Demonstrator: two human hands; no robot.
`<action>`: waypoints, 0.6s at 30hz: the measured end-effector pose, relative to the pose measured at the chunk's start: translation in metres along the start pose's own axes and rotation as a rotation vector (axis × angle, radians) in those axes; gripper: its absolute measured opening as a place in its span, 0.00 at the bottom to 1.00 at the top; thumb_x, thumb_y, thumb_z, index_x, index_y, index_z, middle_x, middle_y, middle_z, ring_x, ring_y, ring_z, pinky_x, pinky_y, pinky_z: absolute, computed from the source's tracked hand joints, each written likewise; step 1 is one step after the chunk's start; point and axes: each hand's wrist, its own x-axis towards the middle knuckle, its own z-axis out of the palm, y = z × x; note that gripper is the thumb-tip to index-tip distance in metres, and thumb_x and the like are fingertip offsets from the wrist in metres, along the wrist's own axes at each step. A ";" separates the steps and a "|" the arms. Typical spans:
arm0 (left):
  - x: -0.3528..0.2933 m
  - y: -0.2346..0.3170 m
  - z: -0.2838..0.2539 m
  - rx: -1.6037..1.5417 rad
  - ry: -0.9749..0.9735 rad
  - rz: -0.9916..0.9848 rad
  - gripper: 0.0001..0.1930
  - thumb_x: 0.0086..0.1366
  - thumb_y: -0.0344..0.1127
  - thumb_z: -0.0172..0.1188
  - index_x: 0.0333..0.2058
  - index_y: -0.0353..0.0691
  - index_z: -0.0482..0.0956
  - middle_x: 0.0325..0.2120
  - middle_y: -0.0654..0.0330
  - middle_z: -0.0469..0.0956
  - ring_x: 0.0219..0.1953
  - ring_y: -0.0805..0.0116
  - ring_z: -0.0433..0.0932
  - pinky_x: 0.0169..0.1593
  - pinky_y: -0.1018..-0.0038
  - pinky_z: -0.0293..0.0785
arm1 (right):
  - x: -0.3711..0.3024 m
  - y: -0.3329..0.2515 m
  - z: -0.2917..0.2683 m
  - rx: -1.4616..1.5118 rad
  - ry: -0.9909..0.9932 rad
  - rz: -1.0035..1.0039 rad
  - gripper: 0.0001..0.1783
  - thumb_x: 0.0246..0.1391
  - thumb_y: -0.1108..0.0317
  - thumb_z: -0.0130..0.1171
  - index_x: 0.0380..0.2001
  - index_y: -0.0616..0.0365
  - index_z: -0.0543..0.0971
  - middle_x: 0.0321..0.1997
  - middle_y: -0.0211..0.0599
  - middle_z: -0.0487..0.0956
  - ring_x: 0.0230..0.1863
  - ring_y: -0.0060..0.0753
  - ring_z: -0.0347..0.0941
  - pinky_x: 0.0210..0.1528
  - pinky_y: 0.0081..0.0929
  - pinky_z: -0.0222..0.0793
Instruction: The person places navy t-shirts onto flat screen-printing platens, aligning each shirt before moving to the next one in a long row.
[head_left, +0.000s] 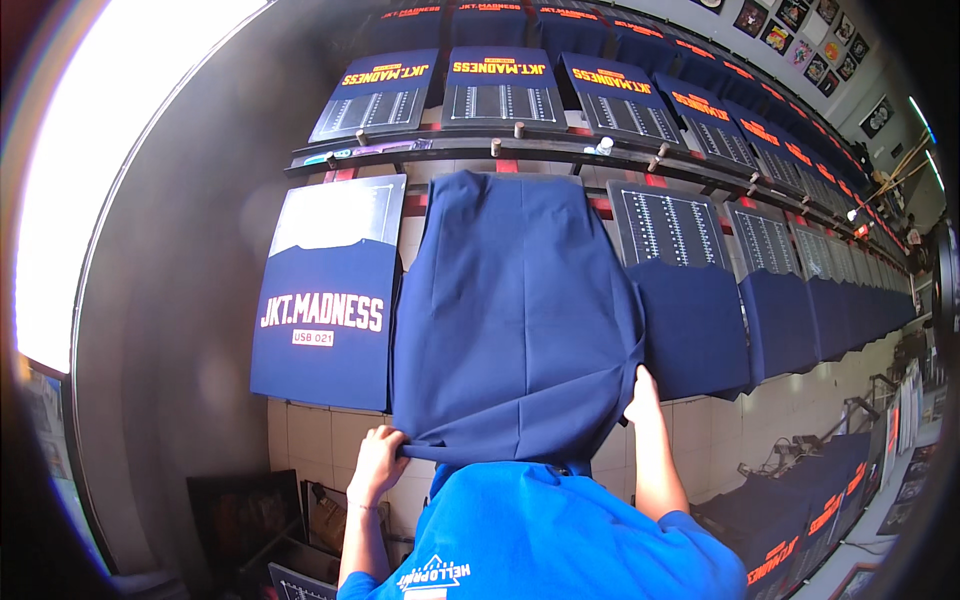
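Observation:
A plain navy cloth garment, seemingly a T-shirt [510, 290], is draped over a flat board straight in front of me and hides most of it. Fold creases run down and across the fabric. Its near edge hangs bunched toward my body. At the lower left corner of that edge, my left hand [378, 462] is closed on the cloth. Higher up on the right side, my right hand [642, 395] grips the other side of the hem, its fingers partly hidden by the fabric.
To the left lies a board with a printed navy shirt [325, 325]. Plain navy shirts [690, 325] cover boards to the right. A dark rail with upright pegs [495, 147] runs behind, and beyond it stand rows of boards with printed shirts [500, 68]. Tiled floor [310, 430] shows below.

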 end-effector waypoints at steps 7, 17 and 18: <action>0.113 -0.038 0.089 -1.347 0.037 -0.461 0.38 0.69 0.61 0.49 0.68 0.40 0.58 0.61 0.50 0.68 0.65 0.56 0.64 0.67 0.63 0.58 | 0.028 0.022 -0.009 -0.276 0.048 -0.109 0.36 0.62 0.48 0.58 0.61 0.67 0.68 0.59 0.44 0.74 0.59 0.37 0.71 0.61 0.35 0.67; 0.016 -0.112 0.177 -1.402 -0.019 -0.538 0.39 0.73 0.64 0.37 0.60 0.29 0.69 0.58 0.51 0.73 0.61 0.61 0.69 0.66 0.64 0.59 | -0.012 0.069 -0.117 -0.416 -0.018 0.087 0.49 0.55 0.51 0.65 0.69 0.66 0.54 0.62 0.51 0.69 0.61 0.51 0.70 0.61 0.55 0.67; 0.030 -0.115 0.177 -1.514 -0.085 -0.515 0.41 0.72 0.67 0.35 0.61 0.30 0.68 0.58 0.52 0.73 0.62 0.60 0.69 0.67 0.63 0.58 | 0.000 0.064 -0.104 -0.464 -0.037 0.180 0.56 0.55 0.47 0.65 0.72 0.63 0.43 0.69 0.53 0.61 0.66 0.60 0.63 0.64 0.59 0.61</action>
